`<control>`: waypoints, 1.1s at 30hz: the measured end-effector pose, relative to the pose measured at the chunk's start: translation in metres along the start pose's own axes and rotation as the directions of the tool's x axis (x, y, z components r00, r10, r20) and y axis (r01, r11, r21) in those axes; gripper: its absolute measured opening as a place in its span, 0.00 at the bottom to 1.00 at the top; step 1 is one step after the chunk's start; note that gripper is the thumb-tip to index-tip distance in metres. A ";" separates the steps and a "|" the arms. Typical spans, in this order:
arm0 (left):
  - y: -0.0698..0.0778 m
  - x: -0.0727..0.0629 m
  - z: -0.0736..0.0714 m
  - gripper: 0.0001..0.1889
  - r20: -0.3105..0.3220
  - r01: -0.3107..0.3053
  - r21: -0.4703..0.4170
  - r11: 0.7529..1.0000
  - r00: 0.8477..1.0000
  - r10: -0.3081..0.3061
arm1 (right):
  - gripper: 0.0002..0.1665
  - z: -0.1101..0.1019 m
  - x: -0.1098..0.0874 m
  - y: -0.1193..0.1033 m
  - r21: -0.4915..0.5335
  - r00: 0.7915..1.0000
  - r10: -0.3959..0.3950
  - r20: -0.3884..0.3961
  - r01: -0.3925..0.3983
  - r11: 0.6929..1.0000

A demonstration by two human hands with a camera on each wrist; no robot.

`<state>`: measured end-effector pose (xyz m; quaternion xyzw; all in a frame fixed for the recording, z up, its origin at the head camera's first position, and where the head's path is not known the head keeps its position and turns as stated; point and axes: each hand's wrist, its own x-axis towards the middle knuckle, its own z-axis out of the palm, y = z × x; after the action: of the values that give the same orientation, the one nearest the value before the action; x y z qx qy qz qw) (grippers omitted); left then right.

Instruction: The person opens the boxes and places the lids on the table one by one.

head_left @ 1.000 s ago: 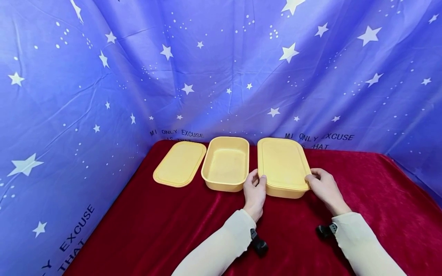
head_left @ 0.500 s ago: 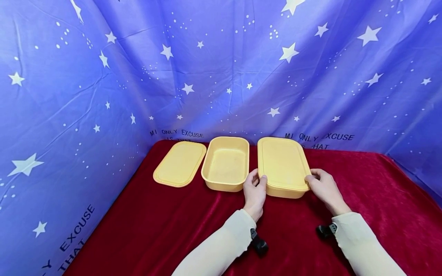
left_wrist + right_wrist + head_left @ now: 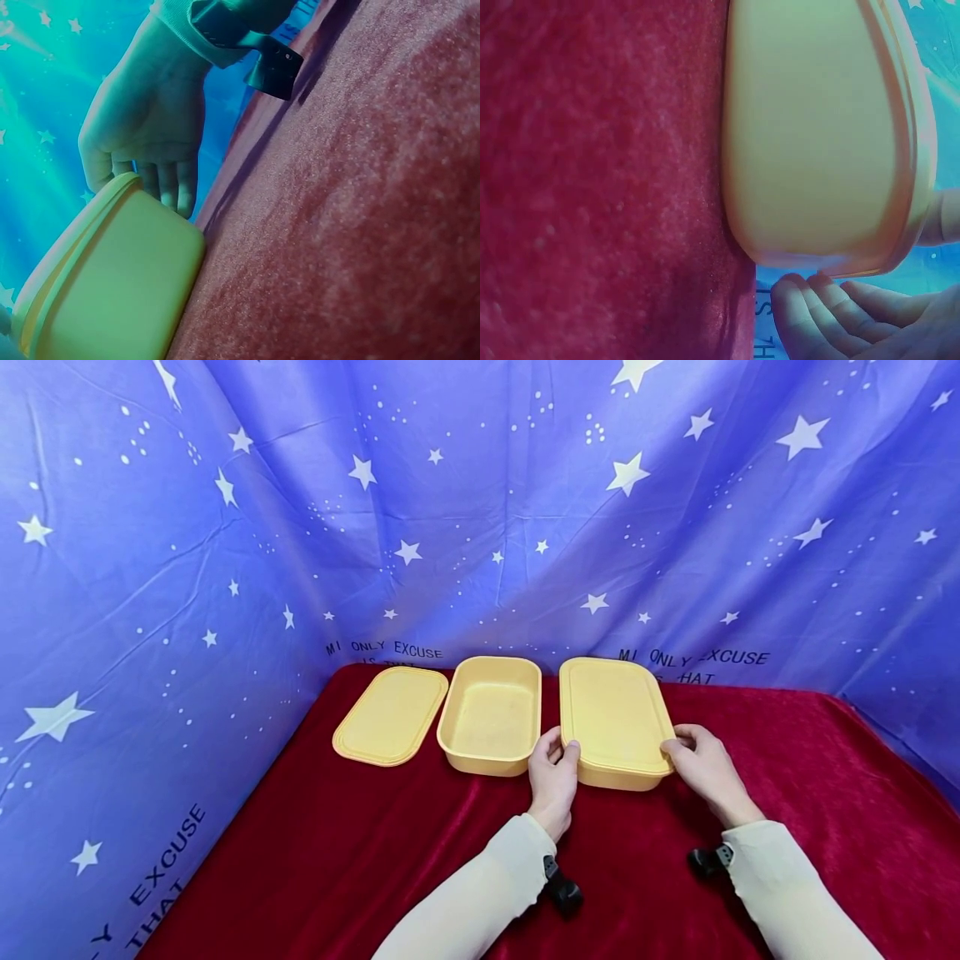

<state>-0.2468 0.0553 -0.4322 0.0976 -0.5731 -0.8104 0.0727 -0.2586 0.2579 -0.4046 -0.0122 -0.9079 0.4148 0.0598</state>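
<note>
A pale yellow lunch box (image 3: pixel 622 779) with its lid (image 3: pixel 615 710) on top stands on the table in the head view. At its front left corner my left hand (image 3: pixel 552 781) grips the edge, thumb at the lid's rim, fingers partly hidden along the side. My right hand (image 3: pixel 711 774) grips the front right corner, thumb on the lid. In the right wrist view its fingers (image 3: pixel 840 315) lie against the side below the rim. The left wrist view shows the right hand (image 3: pixel 150 127) beyond the box and a narrow gap under part of the lid.
An uncovered yellow lunch box (image 3: pixel 491 760) stands left of the lidded one, beside my left hand. A loose yellow lid (image 3: pixel 392 717) lies farther left. Dark red cloth (image 3: pixel 337 860) covers the table; a blue star-patterned curtain (image 3: pixel 465 468) hangs behind and at both sides.
</note>
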 end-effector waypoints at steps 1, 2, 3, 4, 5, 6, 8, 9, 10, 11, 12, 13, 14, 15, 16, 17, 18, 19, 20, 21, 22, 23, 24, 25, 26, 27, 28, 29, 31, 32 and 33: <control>0.000 0.000 0.000 0.17 0.001 0.000 0.000 1.000 1.000 0.000 | 0.29 0.000 0.000 0.000 -0.004 1.000 -0.004 -0.007 0.004 1.000; 0.000 0.000 0.000 0.17 0.000 0.001 -0.001 1.000 1.000 -0.001 | 0.29 0.000 0.000 0.000 -0.009 1.000 -0.008 -0.016 0.008 1.000; 0.001 0.000 0.000 0.17 -0.001 0.001 -0.003 1.000 1.000 -0.001 | 0.29 0.000 -0.001 0.000 -0.016 1.000 -0.011 -0.024 0.011 1.000; 0.001 0.000 0.000 0.17 -0.002 0.001 -0.005 1.000 1.000 -0.001 | 0.29 0.001 -0.001 0.000 -0.022 0.999 -0.013 -0.031 0.012 1.000; 0.001 0.000 0.000 0.17 -0.003 -0.001 -0.006 1.000 1.000 0.001 | 0.29 0.001 -0.001 0.000 -0.027 0.999 -0.015 -0.035 0.014 1.000; 0.001 0.000 0.000 0.17 -0.004 -0.002 -0.006 1.000 1.000 0.002 | 0.29 0.001 -0.001 0.000 -0.032 0.999 -0.018 -0.040 0.017 0.999; 0.001 -0.001 0.000 0.17 -0.006 -0.005 -0.007 1.000 1.000 0.005 | 0.29 0.001 -0.001 -0.001 -0.052 0.998 -0.034 -0.054 0.031 0.998; 0.001 -0.001 0.000 0.17 -0.006 -0.005 -0.006 1.000 1.000 0.005 | 0.29 0.001 -0.002 -0.001 -0.061 0.997 -0.044 -0.061 0.040 0.997; 0.001 -0.001 0.000 0.18 -0.007 -0.005 -0.005 1.000 1.000 0.005 | 0.29 0.001 -0.002 -0.002 -0.072 0.996 -0.057 -0.069 0.052 0.996; 0.001 -0.001 0.000 0.18 -0.008 -0.005 -0.003 1.000 1.000 0.005 | 0.29 0.001 -0.003 -0.002 -0.081 0.994 -0.072 -0.076 0.066 0.995; 0.001 -0.001 0.000 0.18 -0.010 -0.004 -0.002 1.000 1.000 0.004 | 0.29 0.001 -0.003 -0.003 -0.093 0.992 -0.089 -0.084 0.081 0.992; 0.001 -0.001 0.000 0.18 -0.011 -0.002 -0.001 1.000 1.000 0.002 | 0.29 0.001 -0.004 -0.005 -0.106 0.990 -0.106 -0.091 0.096 0.990; 0.001 -0.001 0.000 0.18 -0.012 -0.001 -0.001 1.000 1.000 0.001 | 0.29 0.001 -0.005 -0.006 -0.114 0.988 -0.122 -0.098 0.111 0.987; 0.001 -0.001 0.000 0.18 -0.013 0.001 -0.001 1.000 1.000 -0.001 | 0.29 0.002 -0.006 -0.009 -0.120 0.985 -0.140 -0.102 0.128 0.985; 0.001 -0.001 0.000 0.18 -0.013 0.003 -0.001 1.000 1.000 -0.003 | 0.29 0.002 -0.007 -0.011 -0.124 0.982 -0.156 -0.106 0.142 0.982; 0.001 -0.001 0.000 0.18 -0.014 0.004 -0.002 1.000 1.000 -0.004 | 0.29 0.002 -0.009 -0.014 -0.128 0.979 -0.171 -0.111 0.156 0.979; 0.001 -0.001 0.001 0.18 -0.015 0.006 -0.004 1.000 1.000 -0.006 | 0.28 0.003 -0.010 -0.017 -0.130 0.974 -0.191 -0.121 0.176 0.976; 0.001 -0.001 0.001 0.18 -0.015 0.008 -0.006 1.000 1.000 -0.008 | 0.28 0.004 -0.012 -0.019 -0.132 0.968 -0.213 -0.132 0.196 0.972; 0.001 -0.001 0.001 0.18 -0.015 0.009 -0.009 1.000 1.000 -0.009 | 0.26 0.005 -0.013 -0.022 -0.132 0.962 -0.234 -0.143 0.216 0.967; 0.001 0.000 0.001 0.18 -0.016 0.010 -0.011 1.000 1.000 -0.010 | 0.25 0.007 -0.015 -0.024 -0.134 0.955 -0.255 -0.153 0.235 0.963; 0.001 0.000 0.001 0.18 -0.015 0.007 -0.014 1.000 1.000 -0.007 | 0.24 0.008 -0.016 -0.026 -0.136 0.949 -0.271 -0.159 0.251 0.958; 0.001 -0.001 0.000 0.18 -0.014 0.002 -0.016 1.000 1.000 -0.002 | 0.23 0.010 -0.018 -0.028 -0.141 0.942 -0.291 -0.165 0.270 0.953; 0.001 -0.001 0.001 0.18 -0.013 -0.005 -0.018 1.000 1.000 0.005 | 0.22 0.011 -0.019 -0.029 -0.143 0.934 -0.314 -0.169 0.292 0.946; 0.001 -0.001 0.000 0.18 -0.012 -0.011 -0.020 1.000 1.000 0.011 | 0.22 0.013 -0.020 -0.030 -0.149 0.929 -0.331 -0.166 0.308 0.940; 0.001 -0.001 0.000 0.18 -0.012 -0.017 -0.023 1.000 1.000 0.017 | 0.21 0.015 -0.021 -0.032 -0.155 0.922 -0.351 -0.163 0.327 0.932; 0.001 -0.001 0.001 0.18 -0.013 -0.022 -0.024 0.999 1.000 0.022 | 0.20 0.016 -0.022 -0.033 -0.163 0.915 -0.372 -0.160 0.347 0.924; 0.001 -0.002 0.000 0.18 -0.011 -0.027 -0.022 0.999 1.000 0.026 | 0.20 0.017 -0.023 -0.035 -0.170 0.906 -0.394 -0.156 0.368 0.914; 0.001 -0.002 0.000 0.18 -0.012 -0.027 -0.021 0.999 1.000 0.027 | 0.19 0.019 -0.023 -0.036 -0.184 0.894 -0.421 -0.153 0.392 0.901; 0.001 -0.001 0.000 0.18 -0.015 -0.020 -0.018 1.000 1.000 0.019 | 0.18 0.021 -0.025 -0.038 -0.212 0.870 -0.470 -0.147 0.437 0.874; 0.001 -0.001 0.000 0.18 -0.014 -0.019 -0.014 1.000 1.000 0.019 | 0.17 0.022 -0.025 -0.039 -0.228 0.858 -0.493 -0.142 0.457 0.860; 0.001 -0.001 0.000 0.18 -0.015 -0.013 -0.012 1.000 1.000 0.013 | 0.17 0.024 -0.026 -0.040 -0.242 0.848 -0.512 -0.135 0.473 0.847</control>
<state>-0.2458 0.0555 -0.4312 0.0995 -0.5684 -0.8125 0.0829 -0.2343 0.2120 -0.3923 0.1758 -0.9070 0.2887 0.2513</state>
